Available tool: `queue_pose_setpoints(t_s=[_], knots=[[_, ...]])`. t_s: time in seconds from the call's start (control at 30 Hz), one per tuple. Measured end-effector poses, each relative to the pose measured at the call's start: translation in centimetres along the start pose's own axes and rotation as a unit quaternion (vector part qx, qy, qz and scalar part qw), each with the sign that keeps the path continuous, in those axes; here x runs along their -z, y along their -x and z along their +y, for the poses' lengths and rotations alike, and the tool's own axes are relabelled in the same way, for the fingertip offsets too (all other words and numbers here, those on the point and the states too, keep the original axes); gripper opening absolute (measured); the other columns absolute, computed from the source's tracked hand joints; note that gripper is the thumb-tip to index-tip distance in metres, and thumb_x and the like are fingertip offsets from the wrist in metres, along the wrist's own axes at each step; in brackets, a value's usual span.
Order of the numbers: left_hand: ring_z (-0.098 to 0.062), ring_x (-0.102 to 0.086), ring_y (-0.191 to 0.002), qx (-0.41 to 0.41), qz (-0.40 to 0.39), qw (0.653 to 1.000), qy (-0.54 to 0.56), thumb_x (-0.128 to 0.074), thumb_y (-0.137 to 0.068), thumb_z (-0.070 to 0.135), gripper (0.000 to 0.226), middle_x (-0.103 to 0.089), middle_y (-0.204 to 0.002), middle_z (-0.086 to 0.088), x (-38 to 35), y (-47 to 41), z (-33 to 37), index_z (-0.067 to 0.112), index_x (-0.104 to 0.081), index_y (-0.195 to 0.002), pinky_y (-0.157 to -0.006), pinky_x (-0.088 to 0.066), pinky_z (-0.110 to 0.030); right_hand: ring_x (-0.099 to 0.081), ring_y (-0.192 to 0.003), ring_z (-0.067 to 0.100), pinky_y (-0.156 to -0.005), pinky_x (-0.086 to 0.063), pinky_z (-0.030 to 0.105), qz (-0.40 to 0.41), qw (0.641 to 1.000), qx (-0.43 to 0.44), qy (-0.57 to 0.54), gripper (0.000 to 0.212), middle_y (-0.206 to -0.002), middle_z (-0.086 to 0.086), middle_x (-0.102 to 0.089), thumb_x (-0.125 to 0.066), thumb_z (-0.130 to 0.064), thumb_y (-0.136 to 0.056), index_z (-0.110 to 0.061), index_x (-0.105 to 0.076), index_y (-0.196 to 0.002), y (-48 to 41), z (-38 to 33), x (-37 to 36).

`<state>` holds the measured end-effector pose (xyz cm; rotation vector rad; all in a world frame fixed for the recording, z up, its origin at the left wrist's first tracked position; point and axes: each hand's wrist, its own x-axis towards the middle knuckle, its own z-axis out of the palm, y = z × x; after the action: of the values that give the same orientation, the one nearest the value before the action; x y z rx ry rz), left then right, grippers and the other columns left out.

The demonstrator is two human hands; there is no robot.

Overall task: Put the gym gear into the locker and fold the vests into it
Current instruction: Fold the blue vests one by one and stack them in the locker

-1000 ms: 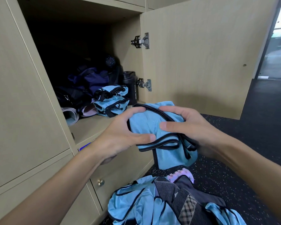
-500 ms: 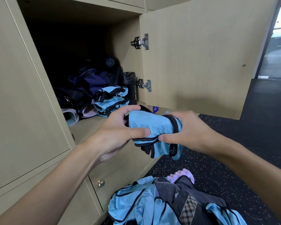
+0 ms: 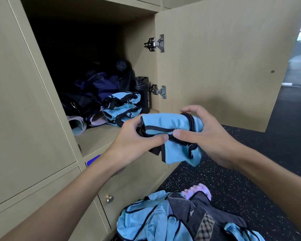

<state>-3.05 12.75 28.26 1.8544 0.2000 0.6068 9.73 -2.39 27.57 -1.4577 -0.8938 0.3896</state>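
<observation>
Vest of light-blue mesh fabric with black trim [image 3: 170, 126], folded into a short thick bundle, held in mid-air between both hands just in front of the open locker. Left hand [image 3: 137, 145] pinches the bundle's left end, thumb on the front hem and fingers tucked behind; right hand [image 3: 208, 138] curls round the right end, thumb pressed on the black trim and fingers arched over the top. The two thumbs almost meet. The bundle's long axis runs left to right, roughly parallel to the front edge of the beige wooden locker shelf [image 3: 97, 138]; a loose flap hangs below it. The shelf opening lies ahead and to the left of the hands, so the left hand is the nearer one, while the open beige locker door [image 3: 215, 58] stands behind the right hand. On the shelf, just beyond the left hand, sits a stack of folded blue vests [image 3: 122, 108], with a black sport bottle [image 3: 143, 94] to its right and a rolled pale mat [image 3: 76, 124] to its left. The placement probably calls for a forward-left carry, led by the left hand. A heap of unfolded blue vests [image 3: 146, 221] lies on the floor below.
</observation>
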Motion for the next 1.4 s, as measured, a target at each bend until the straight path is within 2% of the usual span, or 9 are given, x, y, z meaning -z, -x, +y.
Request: queue_pose_setpoints(t_s=[0.13,0.27,0.43,0.57,0.67,0.77,0.9,1.1,1.4], knots=[[-0.02,-0.072,-0.078,0.052,0.045,0.994,0.085,-0.072,-0.082,-0.005,0.027,-0.076,-0.096,-0.011,0.4,-1.8,-0.8,0.009,-0.068,-0.105,-0.061,-0.056,-0.029,-0.07,-0.091,0.004,-0.073,-0.054,0.017,-0.039,0.999,0.013,0.015,0.075,-0.107,-0.009,-0.067,-0.077,-0.031,-0.068,-0.041,-0.043,-0.134,-1.8,0.7,-0.3],[-0.019,-0.072,-0.08,0.065,0.063,0.993,0.082,-0.073,-0.082,-0.005,0.028,-0.076,-0.095,-0.01,1.9,-3.8,-2.3,0.01,-0.067,-0.105,-0.065,-0.06,-0.032,-0.066,-0.095,-0.001,-0.076,-0.052,0.016,-0.067,0.997,0.025,0.043,0.061,-0.107,-0.015,-0.066,-0.075,-0.015,-0.083,-0.041,-0.048,-0.131,-4.4,1.7,-0.9],[-0.001,-0.066,-0.085,-0.029,0.074,0.993,-0.084,-0.08,-0.075,-0.001,0.038,-0.072,-0.099,0.002,4.2,-6.3,-4.0,0.015,-0.066,-0.106,-0.071,-0.051,-0.013,-0.067,-0.096,0.001,-0.079,-0.055,0.02,-0.033,0.992,0.023,0.118,0.063,-0.108,-0.014,-0.067,-0.082,-0.009,-0.077,-0.038,-0.053,-0.125,-8.4,3.2,-2.0],[0.001,-0.056,-0.105,-0.072,0.095,0.974,-0.193,-0.083,-0.073,0.014,0.052,-0.063,-0.108,0.017,6.2,-8.3,-5.1,0.03,-0.058,-0.116,-0.089,-0.044,-0.014,-0.067,-0.085,0.005,-0.073,-0.056,0.022,-0.007,0.989,0.064,0.133,0.047,-0.096,-0.007,-0.069,-0.083,-0.005,-0.073,-0.028,-0.062,-0.107,-12.0,3.7,-3.3],[0.009,-0.055,-0.107,-0.052,0.076,0.979,-0.184,-0.084,-0.075,0.031,0.052,-0.06,-0.115,0.022,7.8,-10.2,-4.7,0.035,-0.059,-0.12,-0.086,-0.04,-0.004,-0.065,-0.083,0.004,-0.073,-0.055,0.022,0.005,0.982,0.102,0.157,0.047,-0.094,-0.009,-0.066,-0.085,-0.005,-0.07,-0.03,-0.062,-0.102,-15.5,3.5,-4.1],[0.003,-0.064,-0.093,-0.058,0.108,0.98,-0.158,-0.082,-0.076,0.041,0.037,-0.068,-0.104,0.016,9.3,-12.7,-4.2,0.034,-0.066,-0.109,-0.079,-0.05,-0.012,-0.064,-0.087,0.008,-0.077,-0.055,0.028,-0.005,0.976,0.137,0.167,0.047,-0.096,-0.01,-0.065,-0.084,-0.006,-0.071,-0.032,-0.061,-0.102,-19.1,3.0,-4.8],[0.002,-0.064,-0.09,-0.078,0.137,0.954,-0.253,-0.084,-0.076,0.029,0.038,-0.069,-0.099,0.017,11.7,-15.7,-4.2,0.034,-0.067,-0.109,-0.08,-0.049,-0.013,-0.061,-0.096,0.005,-0.088,-0.052,0.03,-0.047,0.963,0.168,0.207,0.051,-0.105,-0.014,-0.063,-0.085,-0.017,-0.071,-0.038,-0.057,-0.108,-23.3,2.5,-5.3],[0.001,-0.059,-0.103,-0.158,0.169,0.915,-0.331,-0.083,-0.075,0.018,0.046,-0.063,-0.109,0.015,14.5,-19.0,-3.6,0.031,-0.066,-0.115,-0.088,-0.041,-0.008,-0.052,-0.113,-0.007,-0.093,-0.035,0.002,-0.129,0.938,0.203,0.247,0.055,-0.122,-0.016,-0.055,-0.075,-0.026,-0.085,-0.028,-0.054,-0.136,-28.0,0.5,-5.2],[-0.014,-0.049,-0.11,-0.24,0.253,0.806,-0.478,-0.078,-0.076,0.004,0.051,-0.052,-0.121,0.006,17.3,-24.4,-3.5,0.012,-0.061,-0.123,-0.097,-0.036,-0.019,-0.055,-0.088,0.011,-0.08,-0.045,0.023,-0.002,0.871,0.414,0.264,0.025,-0.104,-0.005,-0.05,-0.067,-0.003,-0.084,-0.012,-0.061,-0.107,-35.5,-0.4,-9.3]])
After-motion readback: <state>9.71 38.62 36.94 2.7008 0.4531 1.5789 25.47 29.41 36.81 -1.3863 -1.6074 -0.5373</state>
